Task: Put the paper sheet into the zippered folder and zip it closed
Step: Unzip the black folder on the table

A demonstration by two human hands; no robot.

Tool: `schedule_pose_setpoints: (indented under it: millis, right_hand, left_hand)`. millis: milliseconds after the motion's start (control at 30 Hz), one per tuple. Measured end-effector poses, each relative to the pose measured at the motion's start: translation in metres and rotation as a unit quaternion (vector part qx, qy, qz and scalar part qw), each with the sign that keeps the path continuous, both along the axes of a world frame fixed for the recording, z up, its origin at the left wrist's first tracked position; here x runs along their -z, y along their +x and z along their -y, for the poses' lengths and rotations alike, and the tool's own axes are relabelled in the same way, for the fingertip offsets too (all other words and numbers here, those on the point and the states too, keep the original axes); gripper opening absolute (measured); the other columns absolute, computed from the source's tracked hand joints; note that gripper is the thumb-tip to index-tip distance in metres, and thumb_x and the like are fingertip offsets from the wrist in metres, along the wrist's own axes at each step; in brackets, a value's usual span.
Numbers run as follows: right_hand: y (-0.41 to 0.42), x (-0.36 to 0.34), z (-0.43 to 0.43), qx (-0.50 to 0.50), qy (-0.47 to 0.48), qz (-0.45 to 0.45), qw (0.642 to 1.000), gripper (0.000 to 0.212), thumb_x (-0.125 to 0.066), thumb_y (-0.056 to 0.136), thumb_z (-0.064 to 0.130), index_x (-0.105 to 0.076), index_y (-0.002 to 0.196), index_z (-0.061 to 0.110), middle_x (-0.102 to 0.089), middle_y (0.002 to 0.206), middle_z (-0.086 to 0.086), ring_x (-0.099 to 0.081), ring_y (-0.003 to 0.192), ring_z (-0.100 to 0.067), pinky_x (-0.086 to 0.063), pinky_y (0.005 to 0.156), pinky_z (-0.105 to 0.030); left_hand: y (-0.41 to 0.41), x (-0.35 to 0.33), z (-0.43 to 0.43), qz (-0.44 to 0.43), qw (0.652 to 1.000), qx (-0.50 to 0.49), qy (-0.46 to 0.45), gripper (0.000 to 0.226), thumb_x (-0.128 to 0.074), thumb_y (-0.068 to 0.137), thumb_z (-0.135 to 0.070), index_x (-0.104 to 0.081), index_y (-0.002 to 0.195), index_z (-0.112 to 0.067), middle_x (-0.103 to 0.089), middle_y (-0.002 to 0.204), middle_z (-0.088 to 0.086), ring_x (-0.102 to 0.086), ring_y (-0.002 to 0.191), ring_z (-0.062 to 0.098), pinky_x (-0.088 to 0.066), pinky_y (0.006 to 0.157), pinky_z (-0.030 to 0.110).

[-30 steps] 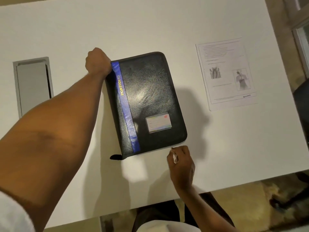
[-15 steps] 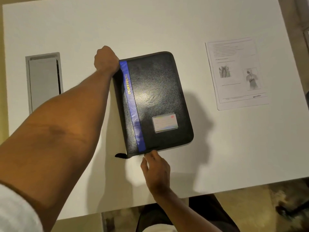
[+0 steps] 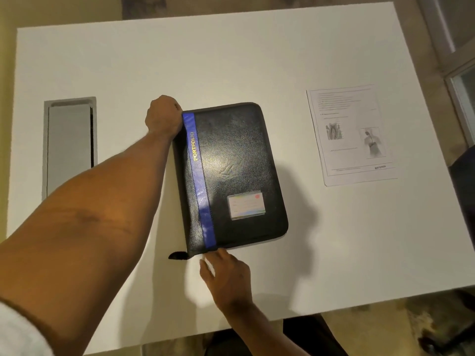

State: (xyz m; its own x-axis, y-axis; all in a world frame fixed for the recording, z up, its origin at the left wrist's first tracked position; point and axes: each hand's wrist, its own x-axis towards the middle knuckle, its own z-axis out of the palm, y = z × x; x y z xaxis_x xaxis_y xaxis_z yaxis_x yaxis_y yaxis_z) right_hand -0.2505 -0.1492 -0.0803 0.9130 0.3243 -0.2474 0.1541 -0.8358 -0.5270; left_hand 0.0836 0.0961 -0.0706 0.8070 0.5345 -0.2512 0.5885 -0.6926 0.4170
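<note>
A black zippered folder (image 3: 239, 160) with a blue stripe and the word PORTFOLIO lies closed, cover up, at the middle of the white table (image 3: 231, 52). My left hand (image 3: 164, 116) is a fist gripping its far left corner. My right hand (image 3: 226, 276) is at the folder's near edge, just right of the blue stripe, its fingers pinched at the zipper line where a small metal glint shows. The zipper's black end tab (image 3: 177, 255) sticks out at the near left corner. The printed paper sheet (image 3: 352, 134) lies flat to the right, apart from the folder.
A grey rectangular cable hatch (image 3: 69, 145) is set into the table on the left. A window frame (image 3: 460, 80) and a dark chair edge (image 3: 465, 191) lie beyond the table's right side. The floor shows below the near edge.
My right hand has slid left along the folder's near edge, from near its right corner to just beside the blue stripe. My left hand kept its grip on the far corner.
</note>
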Motion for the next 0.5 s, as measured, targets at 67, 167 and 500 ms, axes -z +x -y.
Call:
schedule_pose_setpoints:
  millis: [67,167,500]
  right_hand:
    - [0.018,-0.017,0.011,0.052,0.045,-0.003,0.998,0.029,-0.048,0.102,0.052,-0.067,0.1,0.029,-0.068,0.092,0.011,-0.067,0.076,-0.01,-0.059,0.066,-0.028]
    - [0.063,-0.04,0.034,0.167,0.086,0.045,0.981,0.014,-0.058,0.097,0.037,-0.065,0.101,0.026,-0.062,0.096,0.007,-0.063,0.087,-0.016,-0.056,0.073,-0.036]
    - [0.172,-0.038,0.082,0.248,0.012,-0.124,0.961,0.039,-0.069,0.088,0.031,-0.059,0.114,0.004,-0.058,0.112,-0.016,-0.059,0.103,-0.036,-0.055,0.086,-0.049]
  left_hand:
    - [-0.011,-0.004,0.001,0.042,0.999,-0.005,-0.025,0.026,-0.057,0.097,-0.019,-0.073,0.118,-0.017,-0.072,0.124,0.011,-0.066,0.115,0.034,-0.051,0.092,0.037]
    - [-0.033,-0.009,0.001,0.067,0.996,-0.004,-0.054,0.037,-0.056,0.099,-0.022,-0.065,0.134,-0.013,-0.065,0.135,0.013,-0.059,0.126,0.033,-0.049,0.103,0.041]
    - [-0.166,-0.029,0.056,-0.006,0.992,-0.082,-0.1,0.024,-0.051,0.093,-0.017,-0.061,0.077,-0.003,-0.067,0.089,0.021,-0.067,0.088,0.042,-0.045,0.067,0.036]
